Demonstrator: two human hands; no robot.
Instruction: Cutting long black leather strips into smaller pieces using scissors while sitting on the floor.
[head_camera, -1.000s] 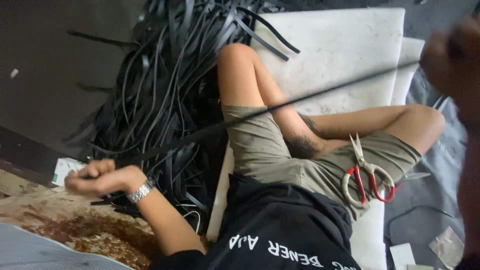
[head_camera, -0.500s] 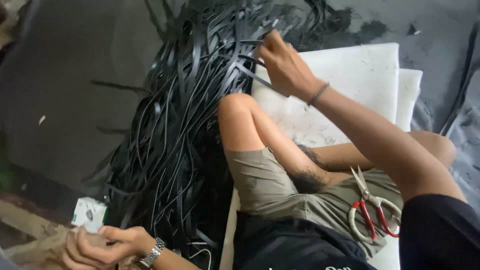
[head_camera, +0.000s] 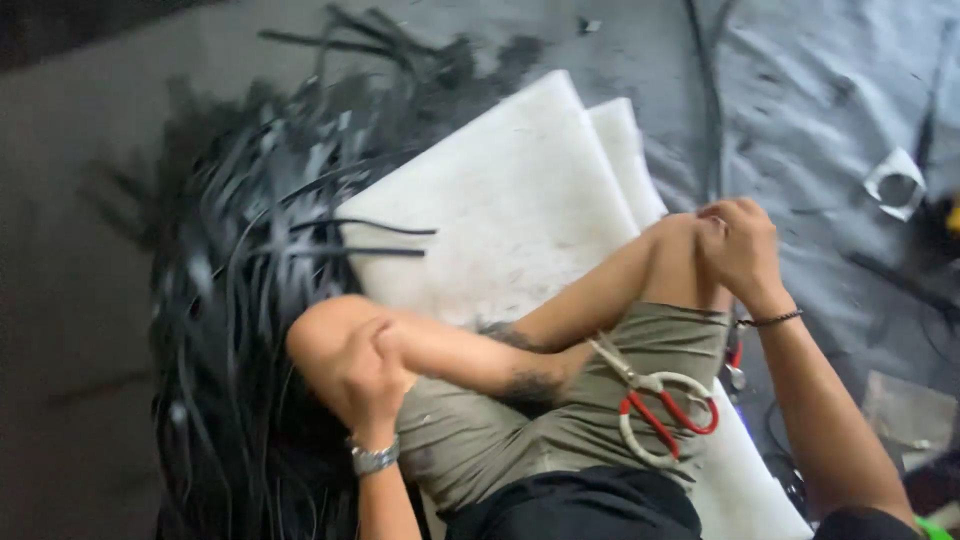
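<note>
A blurred heap of black strips (head_camera: 240, 300) fills the left. Beside it the left hand (head_camera: 362, 375) cups the left knee. White foam sheets (head_camera: 510, 200) lie under the legs. Red-handled scissors (head_camera: 655, 405) rest on the lap. The right hand (head_camera: 738, 245) clasps the right knee. A small white angular package (head_camera: 897, 180) lies far right.

Left hand (head_camera: 362, 375) and right hand (head_camera: 735, 245) each rest on a knee, seemingly empty; scissors (head_camera: 655, 405) lie on the lap.

Strips (head_camera: 250, 300): black, rubbery, faint sheen. Foam sheets (head_camera: 500, 200): white, matt, scuffed and speckled. Scissors (head_camera: 655, 405): metal blades, handles wrapped in red and white plastic. Shorts (head_camera: 520, 430): olive cloth, matt. Wristwatch (head_camera: 372, 458): polished metal. Floor covering (head_camera: 800, 90): grey, creased, matt.
</note>
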